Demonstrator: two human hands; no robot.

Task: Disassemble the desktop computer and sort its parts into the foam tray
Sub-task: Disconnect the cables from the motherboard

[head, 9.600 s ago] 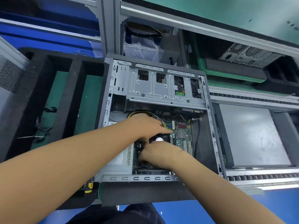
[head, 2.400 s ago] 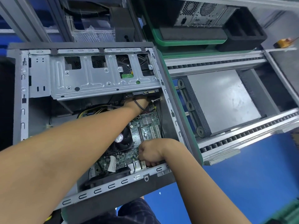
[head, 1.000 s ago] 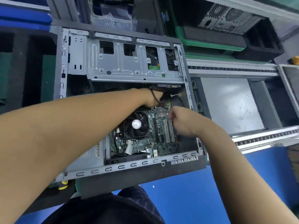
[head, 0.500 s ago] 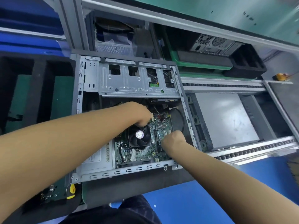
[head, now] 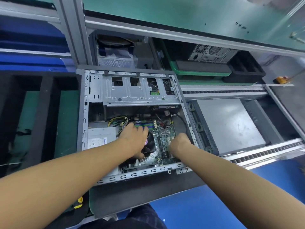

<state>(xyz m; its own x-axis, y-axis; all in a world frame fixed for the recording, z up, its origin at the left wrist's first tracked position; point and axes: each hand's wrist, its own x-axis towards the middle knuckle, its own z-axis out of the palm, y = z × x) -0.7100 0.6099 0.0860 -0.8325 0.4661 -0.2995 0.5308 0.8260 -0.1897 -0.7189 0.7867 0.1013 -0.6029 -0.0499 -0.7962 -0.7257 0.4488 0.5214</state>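
The desktop computer case [head: 132,175] lies open on its side in the middle of the view. Inside it is the green motherboard [head: 165,132], with a black CPU fan [head: 151,145] on it. My left hand [head: 133,139] is spread over the fan, fingers reaching toward the RAM slots and thumb hooked on the fan's near edge. My right hand [head: 179,142] is a fist on the board's right part by the expansion slots, and its fingertips are hidden. The black foam tray [head: 47,113] stands left of the case.
A silver power supply [head: 100,138] and a metal drive cage [head: 140,93] sit in the case. A grey side panel [head: 227,124] lies on the conveyor to the right. A yellow-handled tool [head: 79,202] lies near left. Another computer [head: 211,53] and a green tray [head: 198,71] stand behind.
My left hand has come down from the cables by the drive cage onto the CPU fan. My right hand has shifted slightly and stays on the board's right side.
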